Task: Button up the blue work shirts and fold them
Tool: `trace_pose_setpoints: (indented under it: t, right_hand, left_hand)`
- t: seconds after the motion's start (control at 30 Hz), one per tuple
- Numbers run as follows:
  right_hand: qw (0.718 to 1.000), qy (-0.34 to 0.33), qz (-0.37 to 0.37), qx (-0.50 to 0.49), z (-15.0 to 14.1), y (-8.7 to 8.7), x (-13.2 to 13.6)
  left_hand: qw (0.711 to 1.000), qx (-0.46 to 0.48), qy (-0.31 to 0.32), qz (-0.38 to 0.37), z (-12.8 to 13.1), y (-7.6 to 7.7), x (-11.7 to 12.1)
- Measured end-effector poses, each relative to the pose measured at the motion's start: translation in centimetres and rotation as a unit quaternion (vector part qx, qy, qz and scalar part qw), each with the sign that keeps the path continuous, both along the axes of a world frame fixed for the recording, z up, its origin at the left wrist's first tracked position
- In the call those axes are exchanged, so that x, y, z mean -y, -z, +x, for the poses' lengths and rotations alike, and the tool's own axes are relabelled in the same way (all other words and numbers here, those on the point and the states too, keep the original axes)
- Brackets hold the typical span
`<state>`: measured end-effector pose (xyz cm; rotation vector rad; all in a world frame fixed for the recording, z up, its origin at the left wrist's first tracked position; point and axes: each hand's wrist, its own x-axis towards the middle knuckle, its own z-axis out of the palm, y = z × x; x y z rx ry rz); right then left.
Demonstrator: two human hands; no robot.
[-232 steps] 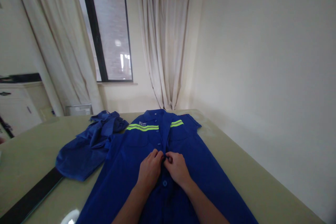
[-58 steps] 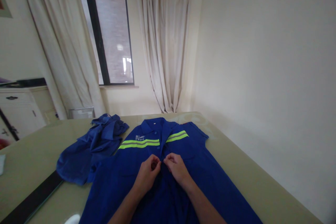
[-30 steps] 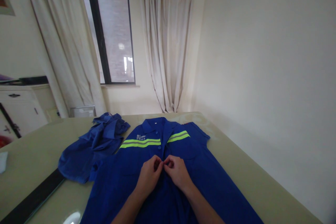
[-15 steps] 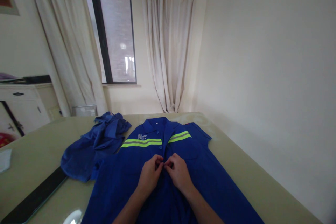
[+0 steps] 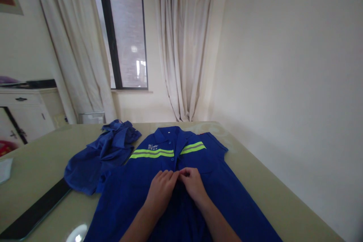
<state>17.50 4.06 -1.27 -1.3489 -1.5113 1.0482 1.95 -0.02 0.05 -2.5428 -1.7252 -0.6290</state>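
From the head camera, a blue work shirt (image 5: pixel 227 200) lies spread out on a pale green desk (image 5: pixel 286 200), with its collar (image 5: pixel 161 136) at the far end. Bright yellow-green stripes (image 5: pixel 151 154) with a gray line run across its chest. A small white badge (image 5: pixel 152 146) sits above the stripe on the left side, and a round button (image 5: pixel 172 159) shows near the front opening.

The left hand (image 5: pixel 161 189) and the right hand (image 5: pixel 194 185) meet at the middle of the shirt, just below that button. The left fingers are bent and closed on the cloth. The right thumb and finger pinch the front edge, right against the left fingertips. I cannot tell if a button is between them, because the tips hide it.

A crumpled blue garment (image 5: pixel 96 162) lies left of the shirt and touches it. One end of a long black strip (image 5: pixel 34 211) goes under the garment. Past the desk are a window (image 5: pixel 127 38), two cream curtains (image 5: pixel 184 45) and a white cabinet (image 5: pixel 28 111).
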Motion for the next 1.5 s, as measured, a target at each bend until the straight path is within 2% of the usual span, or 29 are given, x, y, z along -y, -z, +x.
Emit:
trace_pose_setpoints:
  t: [0.07,0.17,0.3,0.47,0.57,0.7,0.9,1.0,1.1,1.17,1.23,1.33,1.4,1.5]
  right_hand:
    - [0.999,0.003,-0.032,-0.007,0.0,0.2,-0.1]
    - [0.999,0.007,-0.033,0.012,0.0,0.2,0.1]
    - [0.995,-0.011,0.034,0.091,-0.2,-0.5,0.7]
    - [0.974,0.021,0.096,0.203,-0.5,-1.1,1.8]
    - [0.969,0.018,0.105,0.222,-0.7,-1.1,2.5]
    - [0.962,0.029,0.081,0.259,-1.2,-1.6,3.4]
    - [0.933,0.059,0.021,0.354,-2.1,-3.6,2.8]
    - [0.928,0.059,0.043,0.365,-2.2,-3.2,2.1]
    - [0.943,0.061,0.072,0.319,-2.2,-2.0,2.0]
    - [0.959,0.059,0.085,0.265,-2.1,-1.3,2.1]
    - [0.972,0.056,0.08,0.213,-1.9,-0.9,1.9]
    - [0.984,0.054,0.061,0.156,-1.7,-0.5,1.4]
    - [0.988,0.053,0.063,0.127,-1.6,-0.2,1.1]
    - [0.992,0.038,0.068,0.1,-1.5,0.0,1.2]
  left_hand:
    - [0.999,-0.037,0.008,0.012,0.1,0.2,0.1]
    - [0.999,-0.04,0.0,0.02,0.2,0.6,0.1]
    - [0.999,0.01,-0.033,-0.002,0.1,0.9,0.0]
    - [0.996,0.078,-0.037,-0.029,0.1,0.2,0.0]
    - [0.997,0.06,-0.052,-0.011,0.1,0.2,0.2]
    - [0.999,-0.002,-0.043,-0.002,0.2,1.1,0.8]
    - [0.999,-0.045,-0.014,-0.022,0.2,2.3,3.7]
    - [0.999,-0.048,-0.006,-0.004,-0.4,3.5,5.9]
    - [0.998,-0.056,0.004,0.001,-1.1,4.4,7.5]
    - [0.999,-0.052,0.005,-0.006,-1.2,4.1,7.7]
    - [0.999,-0.032,-0.018,-0.023,-1.0,2.6,6.8]
    - [0.992,0.017,-0.103,-0.077,-0.6,-0.3,3.7]
    - [0.982,0.04,-0.147,-0.113,-0.6,-1.6,1.4]
    - [0.98,0.063,-0.145,-0.125,-0.8,-1.6,-0.8]
